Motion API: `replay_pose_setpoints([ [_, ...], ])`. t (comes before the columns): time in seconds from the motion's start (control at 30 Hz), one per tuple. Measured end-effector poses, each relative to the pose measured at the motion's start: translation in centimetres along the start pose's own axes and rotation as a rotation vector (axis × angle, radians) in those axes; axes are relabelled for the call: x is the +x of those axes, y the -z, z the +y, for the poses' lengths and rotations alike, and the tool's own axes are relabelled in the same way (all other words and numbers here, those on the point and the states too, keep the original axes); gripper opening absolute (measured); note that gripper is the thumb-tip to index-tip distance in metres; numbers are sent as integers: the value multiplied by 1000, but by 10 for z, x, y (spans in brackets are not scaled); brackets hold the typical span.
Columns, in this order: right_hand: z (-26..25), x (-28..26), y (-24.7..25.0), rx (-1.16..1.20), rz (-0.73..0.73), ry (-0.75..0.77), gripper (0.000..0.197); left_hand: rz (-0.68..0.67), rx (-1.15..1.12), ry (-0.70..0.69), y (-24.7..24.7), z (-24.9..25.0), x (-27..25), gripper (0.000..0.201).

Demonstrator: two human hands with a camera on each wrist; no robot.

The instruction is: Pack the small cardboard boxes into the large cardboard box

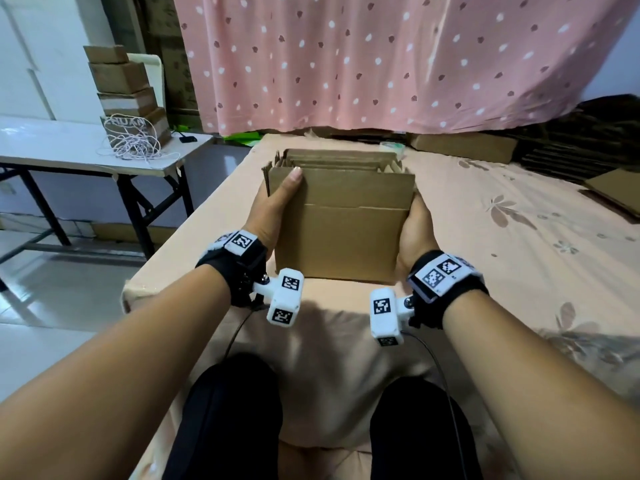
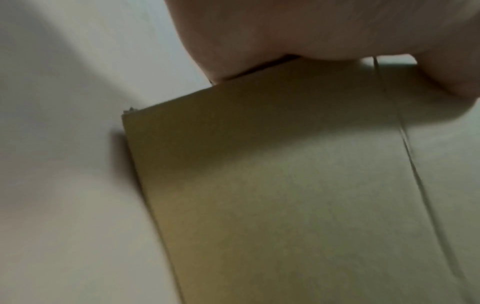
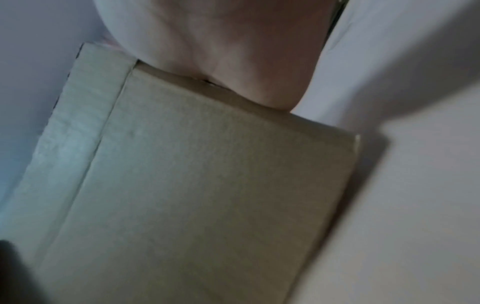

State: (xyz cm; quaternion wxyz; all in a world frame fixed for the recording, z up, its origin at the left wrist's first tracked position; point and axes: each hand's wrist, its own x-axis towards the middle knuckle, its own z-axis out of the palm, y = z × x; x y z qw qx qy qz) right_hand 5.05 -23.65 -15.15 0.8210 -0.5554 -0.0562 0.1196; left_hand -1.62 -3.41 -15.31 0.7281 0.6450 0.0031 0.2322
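Between both hands, a bundle of flattened small cardboard boxes (image 1: 341, 230): stands upright on its lower edge on the bed (image 1: 485, 258), plain face toward the person, many sheet edges showing at the top. Clamped from the left side by the left hand (image 1: 273, 209), with the thumb (image 1: 292, 180) laid flat on the front face and the other fingers hidden behind. Pressed from the right side by the right hand (image 1: 415, 233); cannot tell how its fingers lie, because the bundle hides them. In both wrist views, only a palm against a cardboard edge over the pale sheet. Probably light for its size and stiff across the faces, but loose as a pack: likely to fan open or slide sheet against sheet if squeezed only at one corner. Better to hold at both side edges, low enough to support the weight, with pressure through the whole thickness; corners and flap edges probably bend easily. No open large cardboard box to be recognised with certainty here. Further out, flat cardboard pieces (image 1: 464, 147) at the far end of the bed, a pink dotted curtain (image 1: 381, 64) behind, and at the left a folding table (image 1: 69, 147) carrying a stack of made-up boxes (image 1: 128, 95) and a tangle of string (image 1: 133, 147).
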Motion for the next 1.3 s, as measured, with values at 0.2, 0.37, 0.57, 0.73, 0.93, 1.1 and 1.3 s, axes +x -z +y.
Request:
replay_pose_setpoints([
  [0.2, -6, -9, 0, 22, -24, -62, 65, -17, 30, -30, -8, 12, 0, 70],
  [0.37, -31, -8, -7, 34, -7, 70, 70, 5, 11, -38, -13, 33, 5, 45],
  [0.57, 8, -16, 9, -38, -4, -27, 62, 53, 74, -11, -3, -11, -10, 82],
  [0.73, 13, -18, 13, -88, -11, -16, 61, -21, 154, -15, 5, -17, -12, 91],
  [0.93, -21, -11, 9, -155, 35, 208, 56, 44, 274, -122, 23, -1, 13, 104],
  [1.1, -56, -10, 2, -263, -30, 302, 74, 35, 392, -251, 19, 52, 13, 106],
  [1.3, -90, -11, -17, -661, -66, 492, 70, -71, 894, -359, 6, 96, 14, 81],
])
